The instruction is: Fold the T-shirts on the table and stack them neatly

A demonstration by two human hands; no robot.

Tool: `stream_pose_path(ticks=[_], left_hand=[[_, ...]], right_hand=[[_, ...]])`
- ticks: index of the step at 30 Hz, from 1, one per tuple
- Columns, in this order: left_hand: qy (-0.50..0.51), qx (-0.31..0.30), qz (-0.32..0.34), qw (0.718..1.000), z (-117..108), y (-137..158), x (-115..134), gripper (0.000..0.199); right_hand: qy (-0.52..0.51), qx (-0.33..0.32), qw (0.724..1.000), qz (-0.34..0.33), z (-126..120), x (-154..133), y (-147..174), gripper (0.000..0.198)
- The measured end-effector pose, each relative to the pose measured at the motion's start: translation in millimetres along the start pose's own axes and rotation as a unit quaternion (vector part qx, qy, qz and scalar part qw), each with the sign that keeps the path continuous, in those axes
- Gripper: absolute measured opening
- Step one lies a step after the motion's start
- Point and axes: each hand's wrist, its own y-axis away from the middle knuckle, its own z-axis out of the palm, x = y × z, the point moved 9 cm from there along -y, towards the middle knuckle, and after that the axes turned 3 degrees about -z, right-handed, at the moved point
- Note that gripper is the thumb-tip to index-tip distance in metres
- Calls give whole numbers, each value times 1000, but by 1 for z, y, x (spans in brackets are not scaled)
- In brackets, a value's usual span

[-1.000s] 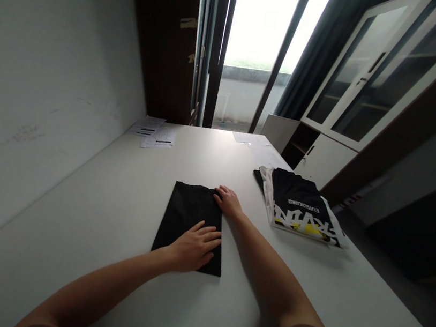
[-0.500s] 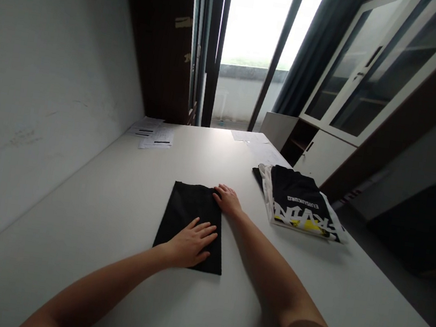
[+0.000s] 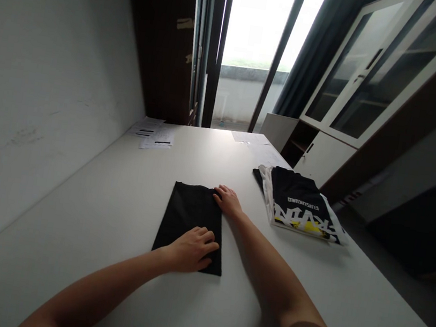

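Note:
A black folded cloth (image 3: 187, 210), flat and roughly rectangular, lies on the white table in front of me. My left hand (image 3: 193, 249) rests on its lower right part, knuckles raised and fingers bent, with a gap between thumb and forefinger. At the cloth's upper right corner lies my right hand (image 3: 228, 200), its fingers outstretched over the edge. Part of the lower edge is hidden beneath my left hand and wrist.
To the right sits a stack of folded clothes (image 3: 298, 196), with a black printed piece on top. Paper sheets (image 3: 157, 137) lie at the far left of the table (image 3: 94, 205), beside the wall (image 3: 51, 80). Other papers (image 3: 259, 145) are at the far right.
My left hand has gone from flat and spread to bent fingers with raised knuckles, shifting slightly towards me. The right hand and the cloth stay nearly the same.

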Motion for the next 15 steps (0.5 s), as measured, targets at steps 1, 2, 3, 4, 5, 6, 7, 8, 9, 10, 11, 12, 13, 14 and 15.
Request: stream_pose_path(ticks=[1,2,3,4,5,6,7,8,9,10,11,12,13,14,15], left_hand=[[-4,-3,2,1000,0,0,1,37],[-7,-5,5,1000,0,0,3,36],[-10,-6,7,1000,0,0,4,36],[-12,-7,10,1000,0,0,5,36],[-13,-7,11,1000,0,0,5,36],[-14,-7,14,1000,0,0,6,36],[-14,-7,17,1000,1,0,7,35],[-15,-7,20,1000,1,0,8,35],[-15,-7,23,1000,2,1,9,34],[-15,-7,28,999,3,1,10,34],[-14,-7,32,999,4,1,11,33],[-13,-9,37,999,4,1,12,32],[-11,-11,42,999,5,1,13,30],[-9,-13,48,999,6,1,14,28],[-8,-15,55,998,8,1,15,26]], right_hand=[[0,-1,1000,1,0,0,0,44],[1,-1,1000,2,1,1,0,44],[1,-2,1000,3,1,1,0,43],[1,-2,1000,3,1,1,0,43],[1,-2,1000,2,1,1,-1,44],[2,-2,1000,1,2,1,-1,44],[2,-2,1000,1,2,1,-1,44],[2,-2,1000,2,2,2,-1,44],[3,-3,1000,4,2,2,-1,44],[3,-4,1000,6,3,3,-1,44],[3,-5,1000,7,3,3,-1,44],[3,-7,1000,7,3,4,-1,44],[3,-8,1000,7,4,4,-2,45],[3,-9,1000,7,4,4,-2,45],[4,-10,1000,7,4,4,-2,45]])
